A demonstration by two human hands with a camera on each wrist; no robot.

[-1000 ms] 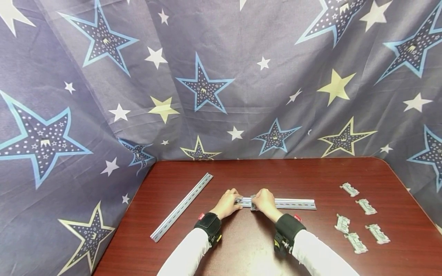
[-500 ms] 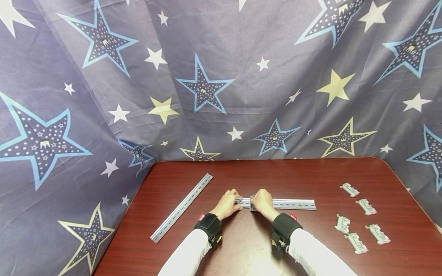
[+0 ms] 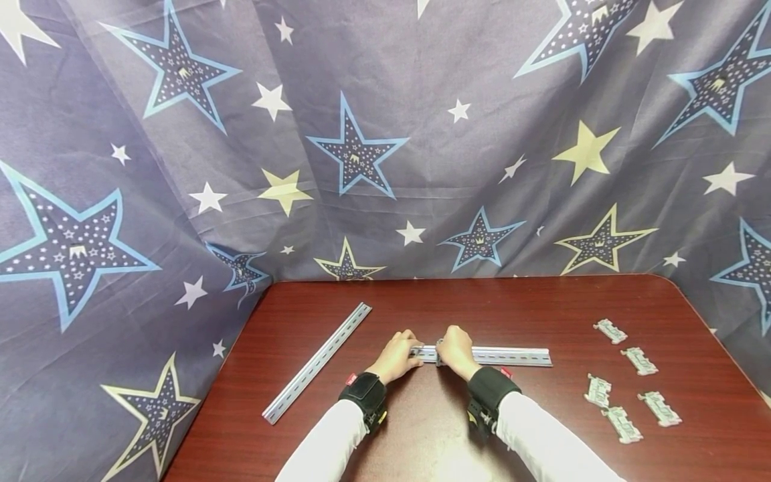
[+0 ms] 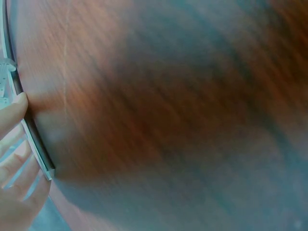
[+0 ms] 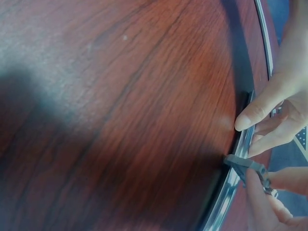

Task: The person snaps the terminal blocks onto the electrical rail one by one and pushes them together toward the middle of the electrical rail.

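Reaching forward, left grip (image 3: 396,357) clamped on metal rail (image 3: 512,357), right grip (image 3: 456,353) pinching grey clip (image 5: 239,164)

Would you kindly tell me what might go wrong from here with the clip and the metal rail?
The clip, pinched in the right hand across the metal rail, might slip or seat crookedly. The left hand holds the rail near one end only, so its free end could swing under an uneven push.
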